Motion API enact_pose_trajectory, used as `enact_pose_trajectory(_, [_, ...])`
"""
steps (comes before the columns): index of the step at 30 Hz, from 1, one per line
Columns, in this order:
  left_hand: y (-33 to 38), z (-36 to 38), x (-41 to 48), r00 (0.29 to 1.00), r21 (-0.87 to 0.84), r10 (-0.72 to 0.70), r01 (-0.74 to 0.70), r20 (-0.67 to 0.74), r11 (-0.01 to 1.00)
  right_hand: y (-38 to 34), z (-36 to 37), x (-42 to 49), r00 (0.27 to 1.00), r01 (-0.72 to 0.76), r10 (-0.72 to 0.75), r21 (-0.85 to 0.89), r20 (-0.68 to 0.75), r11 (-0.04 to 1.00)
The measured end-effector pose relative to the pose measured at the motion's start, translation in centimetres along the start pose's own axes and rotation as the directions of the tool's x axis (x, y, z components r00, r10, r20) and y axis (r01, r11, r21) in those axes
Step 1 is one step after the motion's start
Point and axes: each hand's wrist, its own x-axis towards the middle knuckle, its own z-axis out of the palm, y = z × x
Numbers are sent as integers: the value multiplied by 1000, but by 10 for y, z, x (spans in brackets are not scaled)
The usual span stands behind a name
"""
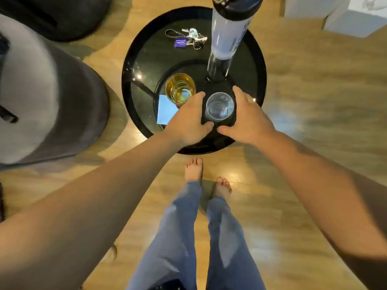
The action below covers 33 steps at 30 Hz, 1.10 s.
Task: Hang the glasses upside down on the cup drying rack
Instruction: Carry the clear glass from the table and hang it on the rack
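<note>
A clear glass (219, 105) stands upright near the front of a round black table (134, 59). My left hand (189, 120) is just left of it and my right hand (247, 118) just right of it, fingers spread, flanking the glass; whether either touches it is unclear. An amber glass (180, 87) stands upright to the left, behind my left hand. A tall clear cylinder with a black top (228, 36) rises from a round black base (199, 76) behind the glasses; no rack pegs show.
A bunch of keys with a purple tag (188, 39) lies at the table's back. A blue paper square (166, 109) lies at the front left. A grey and black seat (46, 95) stands to the left on the wooden floor. My bare feet (194, 168) are below the table edge.
</note>
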Motion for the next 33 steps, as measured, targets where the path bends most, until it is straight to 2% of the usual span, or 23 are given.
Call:
enact_pose_trajectory(4, [-8, 25, 26, 1000, -90, 11, -8, 24, 996, 15, 27, 33, 999, -48, 48, 27, -13, 998])
enact_pose_trajectory(9, [-23, 50, 60, 995, -42, 2, 3, 101, 999, 33, 46, 57, 998, -52, 51, 7, 36, 999])
enact_pose_trajectory(11, [-26, 53, 65, 993, -52, 31, -25, 111, 998, 38, 48, 60, 1000, -18, 17, 30, 12, 999])
enact_pose_trajectory(16, [-27, 53, 68, 988, -117, 145, -138, 51, 983, 41, 49, 63, 998, 68, -65, 120, -27, 991])
enact_pose_trajectory(21, [-24, 49, 62, 977, -127, 214, -213, -10, 969, 40, 40, 57, 996, 87, -82, 121, -46, 989])
enact_pose_trajectory(26, [7, 12, 35, 953, -83, 300, -302, -36, 950, 21, 1, 20, 984, 137, -122, 115, -127, 984])
enact_pose_trajectory(33, [119, -91, -33, 851, -96, 523, -525, -50, 846, -26, -122, -84, 935, 228, -164, 182, -313, 956])
